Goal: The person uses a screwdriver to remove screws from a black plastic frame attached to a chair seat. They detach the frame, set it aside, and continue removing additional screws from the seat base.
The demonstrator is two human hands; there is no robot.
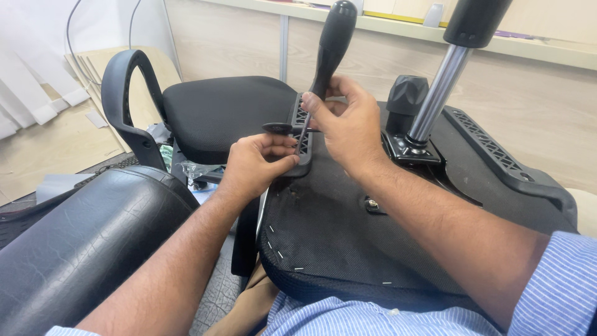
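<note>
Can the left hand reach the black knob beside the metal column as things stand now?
Probably not directly. The left hand is at the armrest bracket, and the right hand with the screwdriver lies between it and the black knob.

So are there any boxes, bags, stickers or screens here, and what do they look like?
No screens, signs or readable labels show.
Flat cardboard sheets: leaning on the wall at far left, tan.
Clear plastic bag: on the floor under the other chair's seat, crumpled, with a bit of green.
</note>
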